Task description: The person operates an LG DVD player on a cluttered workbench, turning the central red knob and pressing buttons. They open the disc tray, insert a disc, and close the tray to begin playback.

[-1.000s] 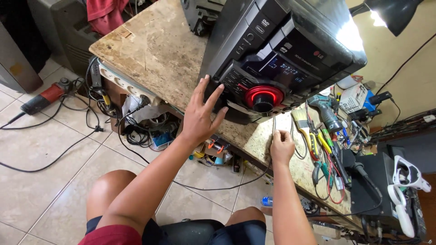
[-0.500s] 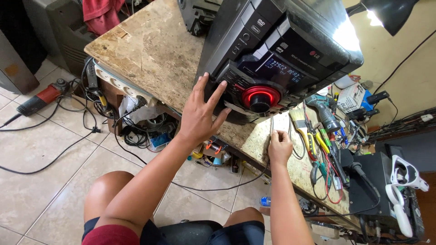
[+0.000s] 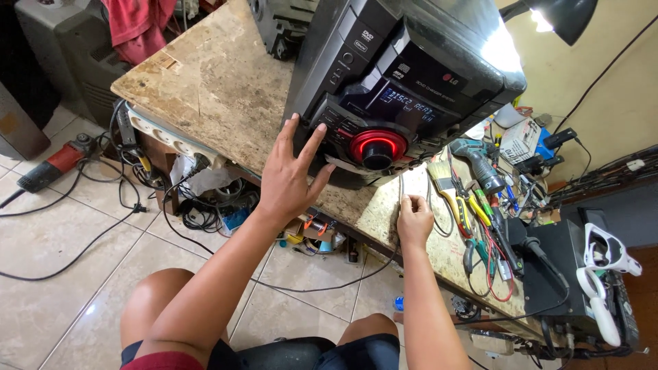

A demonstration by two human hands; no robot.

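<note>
One black stereo (image 3: 404,89) with one glowing red dial. The left hand (image 3: 291,178), fingers spread, presses its front; beside it, the right hand (image 3: 415,220) pinches a thin wire (image 3: 400,188).

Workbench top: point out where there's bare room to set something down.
Bare workbench top lies left of the black stereo, back to the red cloth. A small bare patch sits beside the right hand. Right of it, the paintbrush, pliers and drill crowd the top.
</note>
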